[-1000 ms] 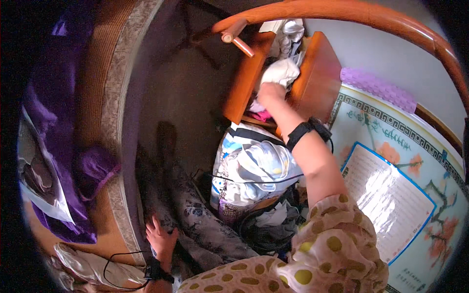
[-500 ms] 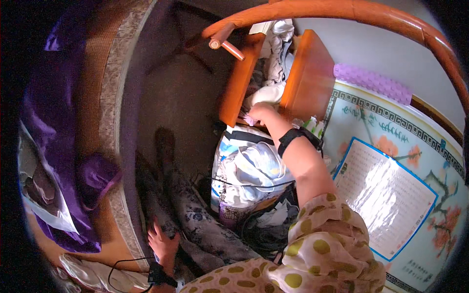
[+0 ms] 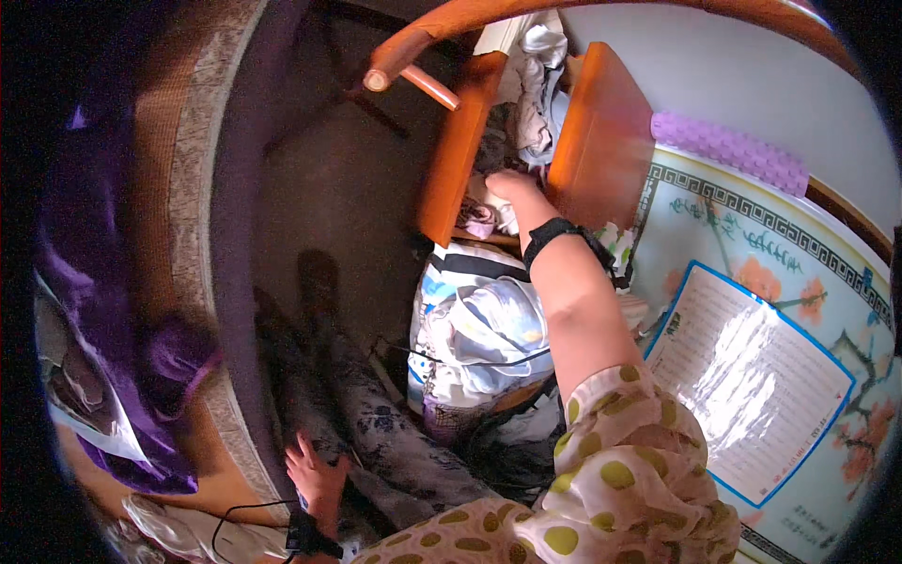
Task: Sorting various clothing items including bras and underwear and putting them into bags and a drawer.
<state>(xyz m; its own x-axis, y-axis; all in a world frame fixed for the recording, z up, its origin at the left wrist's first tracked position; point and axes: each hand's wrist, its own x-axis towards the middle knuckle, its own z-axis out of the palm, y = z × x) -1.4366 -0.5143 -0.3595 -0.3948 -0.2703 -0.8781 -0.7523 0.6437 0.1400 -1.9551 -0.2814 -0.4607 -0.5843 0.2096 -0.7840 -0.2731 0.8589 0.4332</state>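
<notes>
The right hand's fingertips are hidden among clothes (image 3: pixel 536 132) inside the wooden drawer (image 3: pixel 458 160); whether they grip cannot be determined. Glare obscures much of the blue-edged sheet's (image 3: pixel 752 381) small print. Right hand (image 3: pixel 510 186): knuckles bent. Left hand (image 3: pixel 319 475): fingers spread, beside patterned trousers (image 3: pixel 399 437).

Clothes (image 3: pixel 537 122) lie in the drawer (image 3: pixel 458 150), around the right hand (image 3: pixel 510 186). A cloth bundle (image 3: pixel 493 329) sits nearer the person. At right, a sheet (image 3: pixel 752 390) lies on the table (image 3: pixel 686 226); at left, fabric (image 3: pixel 83 235) lies on the mat (image 3: pixel 167 169).
</notes>
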